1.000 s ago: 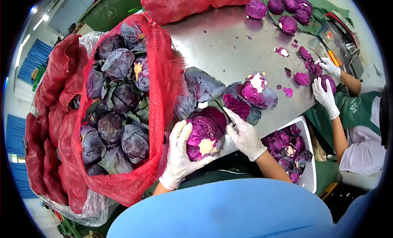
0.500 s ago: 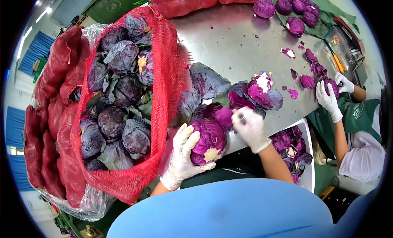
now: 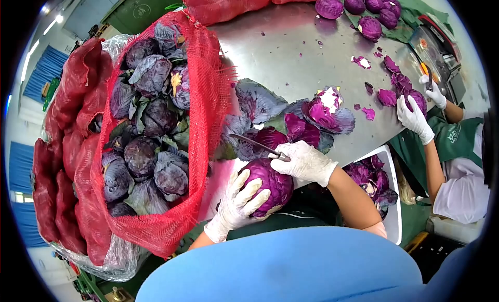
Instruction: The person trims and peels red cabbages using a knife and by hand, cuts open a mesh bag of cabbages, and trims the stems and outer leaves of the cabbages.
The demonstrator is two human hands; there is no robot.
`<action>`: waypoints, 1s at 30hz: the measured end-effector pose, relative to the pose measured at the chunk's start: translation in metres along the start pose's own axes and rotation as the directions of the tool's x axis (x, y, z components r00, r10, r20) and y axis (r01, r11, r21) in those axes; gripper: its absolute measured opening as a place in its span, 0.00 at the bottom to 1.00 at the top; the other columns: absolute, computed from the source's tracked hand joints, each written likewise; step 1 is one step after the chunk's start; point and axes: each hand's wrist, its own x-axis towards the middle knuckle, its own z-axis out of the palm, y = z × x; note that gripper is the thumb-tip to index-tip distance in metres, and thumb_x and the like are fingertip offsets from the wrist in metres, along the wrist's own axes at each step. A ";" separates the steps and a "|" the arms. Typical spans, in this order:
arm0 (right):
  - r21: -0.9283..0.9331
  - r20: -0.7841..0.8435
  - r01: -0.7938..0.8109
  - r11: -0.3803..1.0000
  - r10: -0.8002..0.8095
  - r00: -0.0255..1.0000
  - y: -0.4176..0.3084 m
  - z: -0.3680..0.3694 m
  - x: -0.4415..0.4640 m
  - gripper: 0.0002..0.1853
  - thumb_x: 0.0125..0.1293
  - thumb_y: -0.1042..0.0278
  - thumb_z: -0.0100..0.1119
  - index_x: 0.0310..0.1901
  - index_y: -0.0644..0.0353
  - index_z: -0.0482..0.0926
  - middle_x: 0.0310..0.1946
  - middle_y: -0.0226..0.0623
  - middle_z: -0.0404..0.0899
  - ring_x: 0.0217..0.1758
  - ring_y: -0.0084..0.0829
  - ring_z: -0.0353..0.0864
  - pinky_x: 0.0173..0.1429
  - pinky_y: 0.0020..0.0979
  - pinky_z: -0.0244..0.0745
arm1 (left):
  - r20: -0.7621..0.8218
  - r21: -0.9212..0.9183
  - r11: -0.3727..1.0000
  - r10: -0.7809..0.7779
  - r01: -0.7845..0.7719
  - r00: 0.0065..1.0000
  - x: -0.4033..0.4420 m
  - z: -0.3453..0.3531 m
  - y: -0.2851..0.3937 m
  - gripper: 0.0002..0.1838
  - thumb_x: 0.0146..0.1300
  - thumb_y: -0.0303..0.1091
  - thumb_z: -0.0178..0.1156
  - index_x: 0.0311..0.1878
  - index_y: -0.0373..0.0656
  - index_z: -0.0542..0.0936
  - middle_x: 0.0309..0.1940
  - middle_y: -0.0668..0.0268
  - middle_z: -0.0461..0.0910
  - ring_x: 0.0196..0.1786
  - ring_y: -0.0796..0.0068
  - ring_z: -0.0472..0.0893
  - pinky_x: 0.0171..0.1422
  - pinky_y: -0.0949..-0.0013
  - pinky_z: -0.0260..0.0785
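Observation:
My left hand (image 3: 236,204), in a white glove, is wrapped round the side of a purple cabbage (image 3: 271,186) at the near edge of the metal table. The cabbage's cut stem end is mostly turned out of sight. In my gloved right hand (image 3: 304,162) is a knife (image 3: 253,143), its blade pointing left just above the cabbage. Whether the blade touches the cabbage I cannot tell. Beyond the knife lie loose dark outer leaves (image 3: 260,102) and a pile of bright purple trimmings with a white cut piece (image 3: 329,100).
A red mesh sack (image 3: 205,94) full of cabbages stands at left, beside other red sacks (image 3: 86,172). A white bin (image 3: 393,198) of leaves sits below the table (image 3: 270,47). At right, a co-worker's gloved hand (image 3: 414,120) holds a cabbage. Peeled cabbages (image 3: 370,27) lie at the far right.
My right hand has moved left, and the knife now shows in it. The cabbage has turned, hiding most of its pale stem end. The co-worker's far hand has risen and holds a knife.

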 end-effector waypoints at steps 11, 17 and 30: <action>0.412 -0.045 -0.270 0.870 0.315 0.948 0.045 0.005 0.009 0.07 0.67 0.67 0.67 0.39 0.61 0.82 0.24 0.27 0.77 0.20 0.17 0.71 0.24 0.28 0.67 | 0.051 -0.066 0.978 -0.195 0.198 0.979 0.014 -0.027 -0.004 0.63 0.29 0.39 0.90 0.75 0.46 0.68 0.73 0.51 0.62 0.76 0.41 0.64 0.80 0.38 0.61; 0.408 -0.245 -0.270 0.872 0.389 0.888 0.072 -0.008 0.008 0.07 0.67 0.66 0.63 0.41 0.60 0.84 0.24 0.29 0.79 0.18 0.21 0.73 0.22 0.29 0.70 | 0.069 -0.519 0.678 -0.573 0.520 0.817 -0.006 -0.012 -0.024 0.63 0.45 0.41 0.85 0.83 0.43 0.57 0.77 0.56 0.55 0.80 0.59 0.60 0.86 0.55 0.51; -0.229 -0.421 0.151 0.962 -0.238 0.875 0.022 0.062 -0.037 0.40 0.66 0.70 0.59 0.81 0.44 0.60 0.30 0.46 0.82 0.31 0.47 0.85 0.39 0.46 0.81 | 0.232 0.101 0.759 -0.647 0.643 0.727 0.055 -0.044 0.003 0.68 0.39 0.52 0.87 0.79 0.33 0.58 0.74 0.42 0.60 0.78 0.46 0.63 0.83 0.52 0.58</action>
